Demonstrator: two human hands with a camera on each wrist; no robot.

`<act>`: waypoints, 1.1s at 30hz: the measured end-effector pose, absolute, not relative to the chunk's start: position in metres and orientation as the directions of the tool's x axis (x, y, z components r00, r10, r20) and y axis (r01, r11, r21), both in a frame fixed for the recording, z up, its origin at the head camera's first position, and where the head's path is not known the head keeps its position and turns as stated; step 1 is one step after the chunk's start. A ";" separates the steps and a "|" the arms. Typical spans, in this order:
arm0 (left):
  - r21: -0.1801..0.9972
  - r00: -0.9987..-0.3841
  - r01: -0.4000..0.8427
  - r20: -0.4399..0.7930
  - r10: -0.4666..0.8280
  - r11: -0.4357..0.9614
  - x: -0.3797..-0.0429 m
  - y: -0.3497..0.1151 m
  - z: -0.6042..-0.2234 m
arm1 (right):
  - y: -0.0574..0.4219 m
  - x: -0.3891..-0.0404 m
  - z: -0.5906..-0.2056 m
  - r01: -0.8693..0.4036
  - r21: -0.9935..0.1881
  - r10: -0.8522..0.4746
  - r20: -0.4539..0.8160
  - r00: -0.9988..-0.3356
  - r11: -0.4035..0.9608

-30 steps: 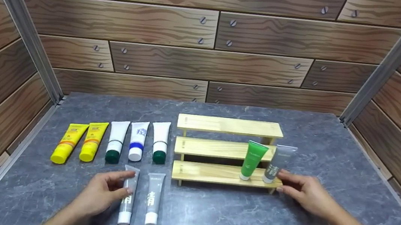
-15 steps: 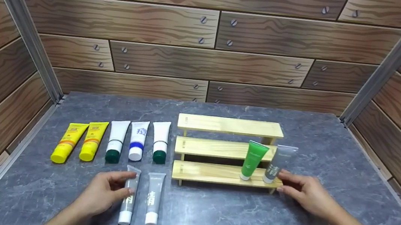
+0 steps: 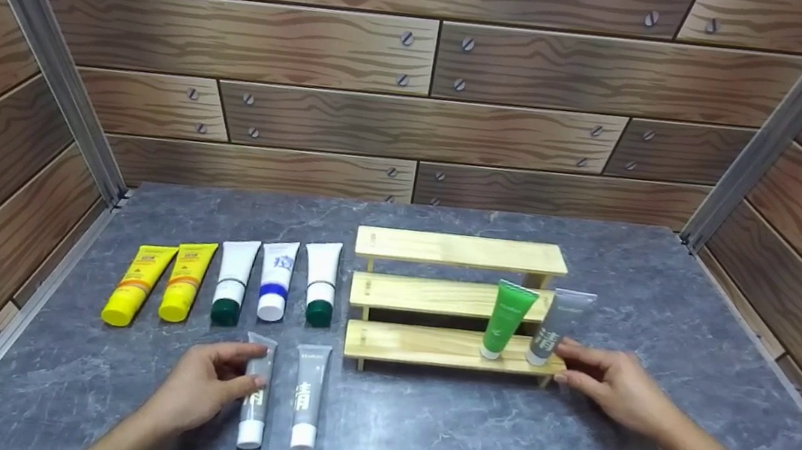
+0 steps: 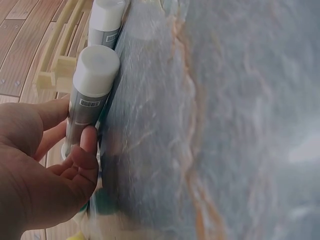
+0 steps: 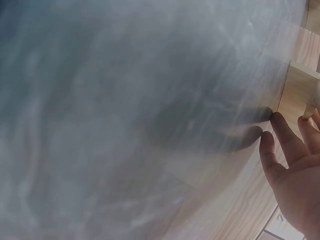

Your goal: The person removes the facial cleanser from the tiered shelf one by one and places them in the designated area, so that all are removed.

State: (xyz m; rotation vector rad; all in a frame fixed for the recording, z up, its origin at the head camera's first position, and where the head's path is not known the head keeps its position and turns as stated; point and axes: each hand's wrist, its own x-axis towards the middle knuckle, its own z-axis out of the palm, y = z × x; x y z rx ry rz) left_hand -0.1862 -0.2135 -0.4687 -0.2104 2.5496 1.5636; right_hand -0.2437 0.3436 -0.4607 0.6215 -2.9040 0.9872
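My left hand (image 3: 197, 387) pinches a grey squeeze tube (image 3: 251, 430) with a white cap between thumb and fingers. In the left wrist view, the fingers lie on either side of this tube's body. A second grey tube (image 3: 307, 399) lies just to its right. At the right end of a three-tier wooden display rack (image 3: 417, 344), my right hand (image 3: 620, 390) holds the lowest board's end between thumb and index finger. Other fingertips touch the tabletop in the right wrist view. On that board stand a green tube (image 3: 509, 320) and another grey tube (image 3: 557, 326), right beside the hand.
Left of the rack lies a row of tubes: two yellow ones (image 3: 139, 286), white ones with green caps (image 3: 321, 284) and a white one with a blue band (image 3: 275, 282). Wood-patterned walls (image 3: 420, 61) enclose the grey marbled table (image 3: 460, 435) at back and sides.
The grey tube at my left hand tilts very slightly right, then back left. My right hand, the rack and the other tubes stay in place.
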 end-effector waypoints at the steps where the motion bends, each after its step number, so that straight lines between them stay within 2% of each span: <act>1: 0.871 -0.979 -0.199 -0.198 -0.050 0.450 -0.186 -0.214 -0.468 | 0.344 -0.244 -0.461 -0.373 -0.582 -0.365 0.136 -0.921 0.723; 15: 0.869 -0.982 -0.187 -0.180 -0.058 0.459 -0.187 -0.215 -0.471 | 0.343 -0.244 -0.461 -0.359 -0.590 -0.362 0.119 -0.924 0.723; 33: 0.848 -0.966 -0.258 -0.242 -0.095 0.464 -0.184 -0.214 -0.469 | 0.344 -0.244 -0.461 -0.364 -0.584 -0.364 0.123 -0.923 0.726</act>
